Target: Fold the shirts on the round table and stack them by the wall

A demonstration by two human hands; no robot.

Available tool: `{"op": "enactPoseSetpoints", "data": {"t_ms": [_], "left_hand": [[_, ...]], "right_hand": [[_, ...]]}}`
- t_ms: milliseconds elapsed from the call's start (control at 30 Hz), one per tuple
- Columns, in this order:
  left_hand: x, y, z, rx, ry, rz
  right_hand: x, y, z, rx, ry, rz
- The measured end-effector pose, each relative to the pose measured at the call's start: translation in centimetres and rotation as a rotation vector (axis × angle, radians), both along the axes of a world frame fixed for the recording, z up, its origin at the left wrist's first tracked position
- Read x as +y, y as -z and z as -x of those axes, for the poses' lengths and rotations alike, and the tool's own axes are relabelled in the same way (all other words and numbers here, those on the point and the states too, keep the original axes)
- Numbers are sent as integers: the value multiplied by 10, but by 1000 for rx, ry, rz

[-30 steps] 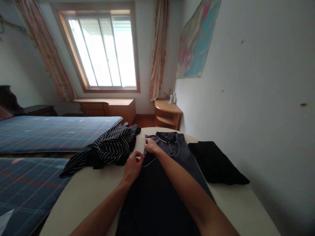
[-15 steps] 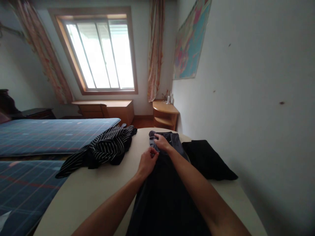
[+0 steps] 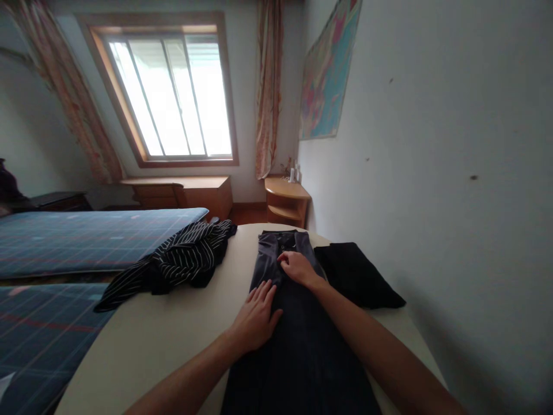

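Note:
Dark trousers (image 3: 298,351) lie lengthwise on the pale round table, waistband at the far end and the front fly parted. My left hand (image 3: 256,317) rests flat on their left side, fingers stretched and a little spread. Close to the fly, my right hand (image 3: 296,266) has its fingers curled together at the cloth's edge, in what looks like a pinch. Its fingertips are partly hidden.
A crumpled black-and-white striped garment (image 3: 185,253) lies at the table's left edge. Folded black cloth (image 3: 358,274) sits to the right, near the wall. Beds with blue plaid covers (image 3: 99,236) stand left of the table (image 3: 173,346).
My left hand has let go of the cloth near the waistband, slid nearer to me and flattened. My right hand has moved slightly nearer, from the left waistband edge to the fly.

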State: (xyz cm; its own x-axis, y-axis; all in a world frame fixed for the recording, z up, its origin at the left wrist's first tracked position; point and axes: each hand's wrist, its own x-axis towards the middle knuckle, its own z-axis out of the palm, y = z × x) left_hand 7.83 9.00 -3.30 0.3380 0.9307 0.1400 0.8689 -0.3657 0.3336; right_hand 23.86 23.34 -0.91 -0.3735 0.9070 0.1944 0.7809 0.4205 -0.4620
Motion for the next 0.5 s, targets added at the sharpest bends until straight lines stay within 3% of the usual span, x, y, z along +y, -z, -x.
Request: {"op": "enactPoseSetpoints", "data": {"t_ms": [133, 367, 500], "left_hand": [[6, 3, 10, 78, 30, 22], [40, 1, 35, 41, 74, -13], [23, -10, 42, -22, 20, -115]], "right_hand": [[-10, 9, -7, -69, -109, -5], [10, 34, -1, -114, -224, -31], [11, 41, 2, -39, -161, -94]]}}
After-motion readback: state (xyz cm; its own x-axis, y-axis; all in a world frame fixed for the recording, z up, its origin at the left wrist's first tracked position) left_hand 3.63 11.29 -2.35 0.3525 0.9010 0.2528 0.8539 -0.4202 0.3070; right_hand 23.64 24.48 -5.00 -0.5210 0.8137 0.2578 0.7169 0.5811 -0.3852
